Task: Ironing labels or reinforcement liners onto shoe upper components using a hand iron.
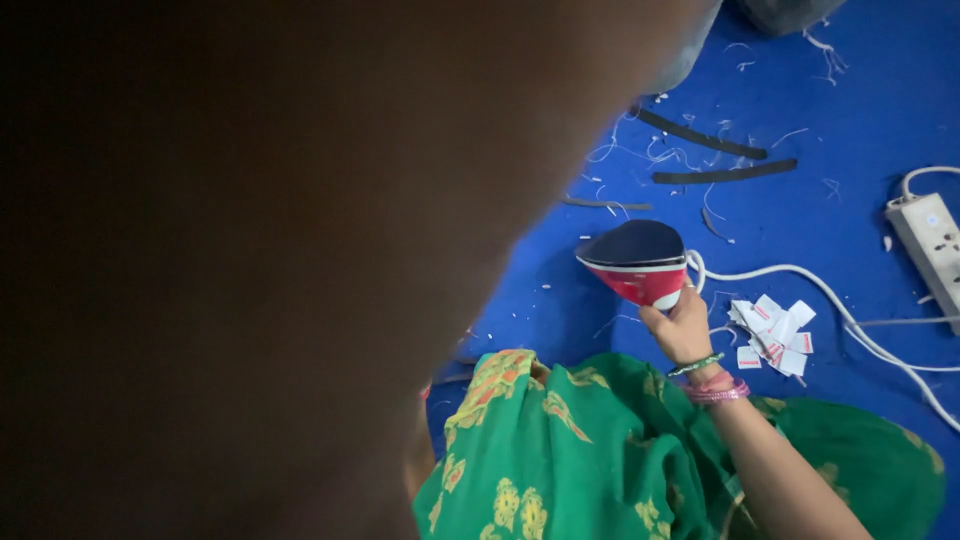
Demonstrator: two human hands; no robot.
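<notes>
Iron [640,265]: red plastic body, dark smooth wedge-shaped soleplate tilted up, held over the blue floor [860,110] just beyond the person's lap. Right hand [682,328]: grip closed around the iron's rear; bangles [712,382] at the wrist, pink and green. Left hand: not identifiable; a large dark blurred mass [250,260] close to the camera blocks the whole left side. Cloth [600,450]: green, soft folds, yellow-orange floral print, draped over the lap, nearest. Tags [772,335]: small white paper pieces with red marks, loose heap just right of the hand. Cord [830,300]: white, runs from the iron rightward. Power strip [930,250]: white, oblong, at the right edge. Strips [715,155]: two dark, narrow, flat, farther off among white thread scraps.
</notes>
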